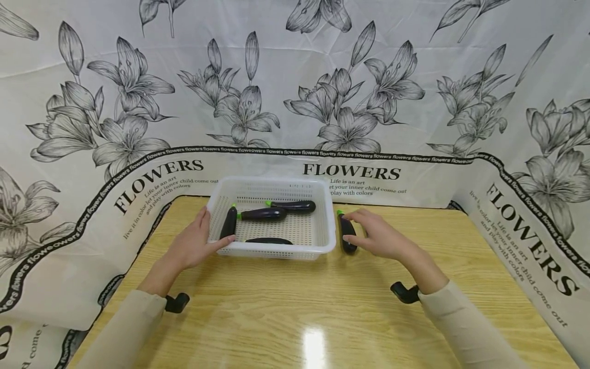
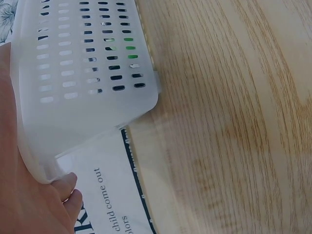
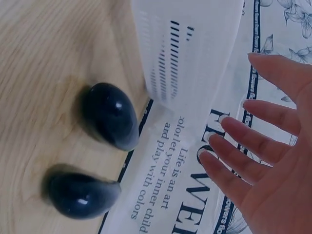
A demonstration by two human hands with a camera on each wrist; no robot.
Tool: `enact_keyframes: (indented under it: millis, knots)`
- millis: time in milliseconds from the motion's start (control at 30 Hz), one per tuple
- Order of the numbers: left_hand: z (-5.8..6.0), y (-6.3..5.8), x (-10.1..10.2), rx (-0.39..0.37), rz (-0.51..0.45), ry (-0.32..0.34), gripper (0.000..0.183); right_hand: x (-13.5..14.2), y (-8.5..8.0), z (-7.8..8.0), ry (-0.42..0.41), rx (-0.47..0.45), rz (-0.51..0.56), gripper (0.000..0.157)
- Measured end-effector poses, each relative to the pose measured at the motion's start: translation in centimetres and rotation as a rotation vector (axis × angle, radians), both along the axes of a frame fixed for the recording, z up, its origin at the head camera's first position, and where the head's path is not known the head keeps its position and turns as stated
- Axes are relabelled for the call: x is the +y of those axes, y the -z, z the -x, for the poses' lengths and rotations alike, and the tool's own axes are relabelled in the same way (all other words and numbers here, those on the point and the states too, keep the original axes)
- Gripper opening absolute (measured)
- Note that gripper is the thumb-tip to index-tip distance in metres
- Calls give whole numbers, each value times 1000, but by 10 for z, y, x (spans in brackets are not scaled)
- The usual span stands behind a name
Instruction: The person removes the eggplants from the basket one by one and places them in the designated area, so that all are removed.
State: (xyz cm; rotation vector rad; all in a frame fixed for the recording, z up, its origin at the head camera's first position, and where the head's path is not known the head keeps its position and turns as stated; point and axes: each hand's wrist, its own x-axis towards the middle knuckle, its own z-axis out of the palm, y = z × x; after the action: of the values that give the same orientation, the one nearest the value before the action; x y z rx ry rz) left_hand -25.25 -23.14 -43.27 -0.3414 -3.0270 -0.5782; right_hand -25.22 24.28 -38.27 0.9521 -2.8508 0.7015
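My left hand [image 1: 191, 242] grips the left rim of a white plastic basket [image 1: 276, 249], its thumb over the near corner. In the left wrist view, fingertips [image 2: 72, 197] curl under the basket's rim [image 2: 41, 168]. Several dark eggplants lie inside, among them one eggplant [image 1: 264, 214] with a green stem end. Beside the basket's right wall, my right hand [image 1: 375, 234] hovers over an eggplant [image 1: 348, 241] on the table. The right wrist view has this hand with spread fingers, apart from two eggplants, a farther eggplant [image 3: 112, 116] and a nearer eggplant [image 3: 83, 194].
The basket stands toward the back of a wooden table [image 1: 276, 307]. White cloth [image 1: 258, 169] printed with flowers and lettering hangs behind and along both sides. A black curved piece shows at each wrist, one by the left sleeve [image 1: 129, 323], one by the right sleeve [image 1: 461, 318].
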Motion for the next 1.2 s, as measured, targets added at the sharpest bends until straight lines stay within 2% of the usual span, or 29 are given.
enact_keyframes:
  millis: [300,633,900,1200]
  knots:
    - [0,-1,1,2,1,-3,122,-27,-4,1,-48,4,-7,51]
    - [0,3,2,5,-13,2,123,-50,4,3,-82,-25,-10,45]
    - [-2,1,1,-8,-4,-4,123,-66,3,7,-130,-22,-32,45]
    - [-1,-1,1,-23,-4,-10,124,-83,6,14,-162,-89,-69,45]
